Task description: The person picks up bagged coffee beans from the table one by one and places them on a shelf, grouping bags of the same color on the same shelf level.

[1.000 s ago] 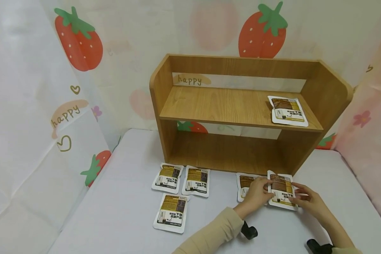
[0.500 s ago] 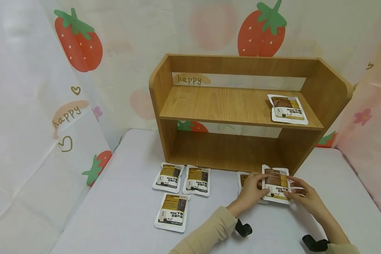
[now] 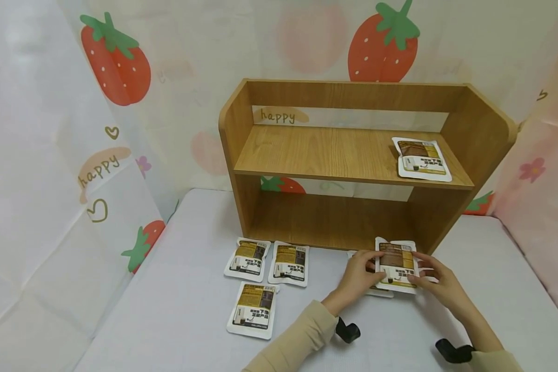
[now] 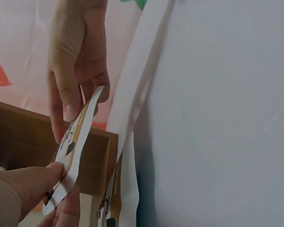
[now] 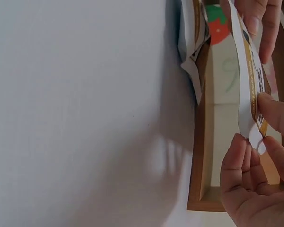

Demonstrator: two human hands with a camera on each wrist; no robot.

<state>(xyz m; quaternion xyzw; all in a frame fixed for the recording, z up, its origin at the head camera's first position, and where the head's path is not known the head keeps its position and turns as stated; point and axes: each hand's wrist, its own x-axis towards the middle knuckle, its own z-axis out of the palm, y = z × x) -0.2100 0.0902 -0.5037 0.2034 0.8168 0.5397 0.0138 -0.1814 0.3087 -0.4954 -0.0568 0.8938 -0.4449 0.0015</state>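
Both hands hold one flat white pouch [image 3: 397, 266] with a brown and yellow printed label, lifted above the table in front of the shelf's right end. The left hand [image 3: 359, 275] pinches its left edge, thumb on the printed face and fingers behind, as the left wrist view shows. At the opposite edge the right hand [image 3: 439, 285] pinches it in the same way. A second pouch [image 3: 380, 293] lies on the table beneath, mostly hidden by the left hand and the held pouch. In the right wrist view the held pouch [image 5: 248, 80] appears edge-on.
A two-tier wooden shelf [image 3: 325, 178] stands at the back of the white table [image 3: 167, 310]. One pouch [image 3: 422, 160] lies on its upper board at the right. Left of the hands lie three more pouches: one [image 3: 248, 260], another [image 3: 289, 263] and a nearer one [image 3: 252, 310].
Both hands have carried the held pouch left and slightly toward the shelf, so it now overlaps more of the pouch lying beneath. The other pouches stay where they were.
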